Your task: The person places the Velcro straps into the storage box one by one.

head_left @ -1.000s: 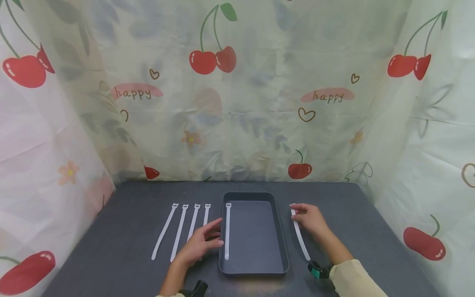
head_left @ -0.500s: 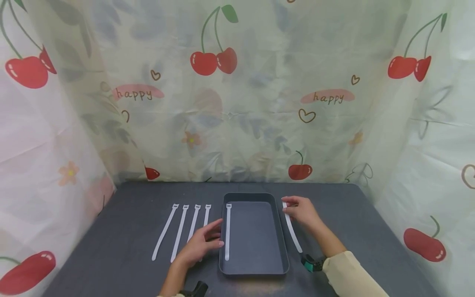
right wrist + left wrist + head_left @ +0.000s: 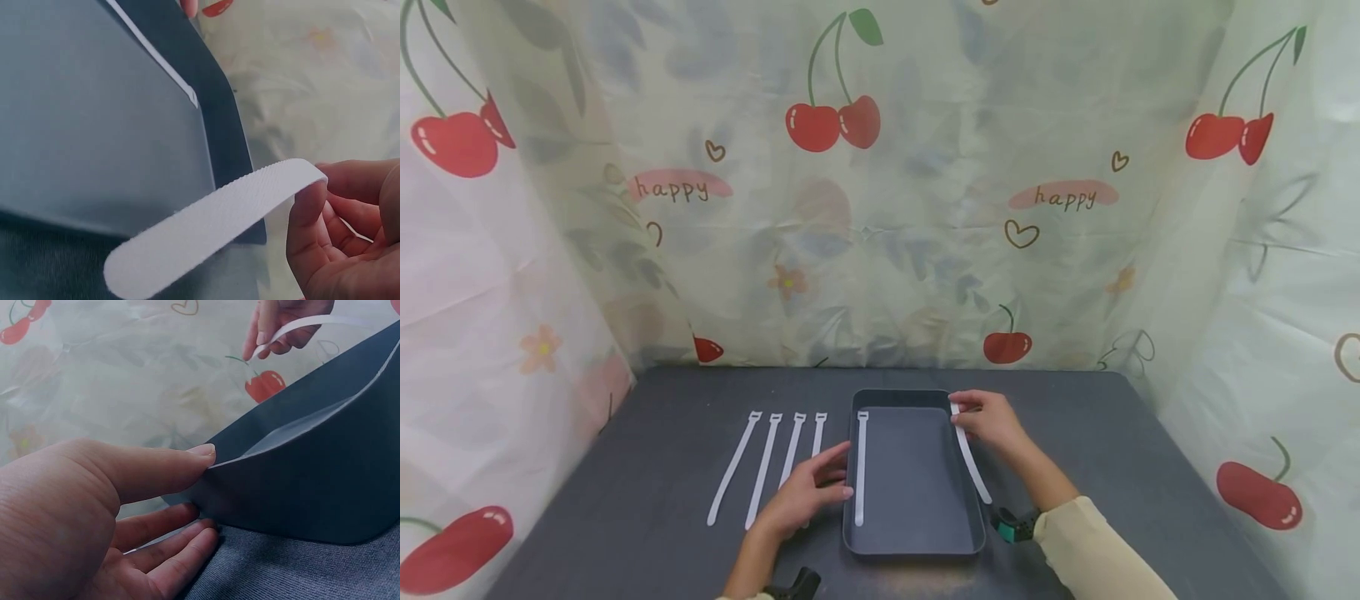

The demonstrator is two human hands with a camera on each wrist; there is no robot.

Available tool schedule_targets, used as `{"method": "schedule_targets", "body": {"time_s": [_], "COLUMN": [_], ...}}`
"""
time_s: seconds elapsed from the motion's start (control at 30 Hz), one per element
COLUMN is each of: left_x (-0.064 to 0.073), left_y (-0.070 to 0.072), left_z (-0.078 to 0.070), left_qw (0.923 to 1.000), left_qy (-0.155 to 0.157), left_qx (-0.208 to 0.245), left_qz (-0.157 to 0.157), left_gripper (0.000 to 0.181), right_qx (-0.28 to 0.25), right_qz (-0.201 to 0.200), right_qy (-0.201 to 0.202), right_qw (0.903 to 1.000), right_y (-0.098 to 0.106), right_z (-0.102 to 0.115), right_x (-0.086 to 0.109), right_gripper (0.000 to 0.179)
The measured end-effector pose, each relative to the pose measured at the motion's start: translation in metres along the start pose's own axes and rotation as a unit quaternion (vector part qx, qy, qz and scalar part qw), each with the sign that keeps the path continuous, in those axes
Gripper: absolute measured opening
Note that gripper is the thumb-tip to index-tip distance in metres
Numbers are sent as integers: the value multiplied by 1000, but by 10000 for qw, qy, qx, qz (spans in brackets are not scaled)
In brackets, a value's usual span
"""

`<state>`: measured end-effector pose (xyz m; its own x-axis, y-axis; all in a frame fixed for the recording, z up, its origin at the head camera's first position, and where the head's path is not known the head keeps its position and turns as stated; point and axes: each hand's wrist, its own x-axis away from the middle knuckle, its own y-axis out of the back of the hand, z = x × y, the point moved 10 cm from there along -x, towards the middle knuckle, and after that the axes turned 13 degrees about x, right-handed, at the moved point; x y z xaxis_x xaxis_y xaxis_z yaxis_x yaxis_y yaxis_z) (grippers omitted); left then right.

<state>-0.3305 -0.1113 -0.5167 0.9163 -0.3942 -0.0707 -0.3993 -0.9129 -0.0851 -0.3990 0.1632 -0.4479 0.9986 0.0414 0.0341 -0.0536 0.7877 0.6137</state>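
In the head view my right hand pinches a white hook-and-loop cable tie near its slotted end, over the right rim of a dark grey tray. Its tail hangs down toward me; the right wrist view shows the fabric strip arching from thumb and finger. My left hand is at the tray's left wall. Its thumb touches the rim and its extended fingers rest low against the outside. Another white cable tie lies lengthwise inside the tray, along the left side.
Several white cable ties lie in a row on the dark table, left of the tray, partly behind my left hand. A patterned curtain encloses the back and both sides.
My right hand has carried the cable tie leftward, from the table right of the tray to above the tray's right rim. The left hand and tray have stayed in place.
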Motion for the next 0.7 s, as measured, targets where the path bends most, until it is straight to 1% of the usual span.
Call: {"method": "schedule_targets", "body": {"time_s": [0.2, 0.4, 0.6, 0.7], "left_x": [0, 1, 1, 1], "left_y": [0, 0, -1, -2], "left_z": [0, -1, -3, -3], "left_qw": [10000, 10000, 9999, 10000], "left_qy": [-18, -11, -84, -78], "left_qx": [-16, -10, -69, -29], "left_qz": [1, -2, 41, 37], "left_gripper": [70, 70, 70, 70], "right_qx": [-49, -364, -752, -930], "right_qz": [13, 38, 27, 27], "right_qy": [-3, -86, -83, -127], "right_qw": [10000, 9993, 9971, 9956], "right_y": [-9, -19, -30, -35], "right_z": [6, 8, 7, 4], "right_x": [-4, -8, -13, -15], "right_gripper": [33, 33, 33, 33]}}
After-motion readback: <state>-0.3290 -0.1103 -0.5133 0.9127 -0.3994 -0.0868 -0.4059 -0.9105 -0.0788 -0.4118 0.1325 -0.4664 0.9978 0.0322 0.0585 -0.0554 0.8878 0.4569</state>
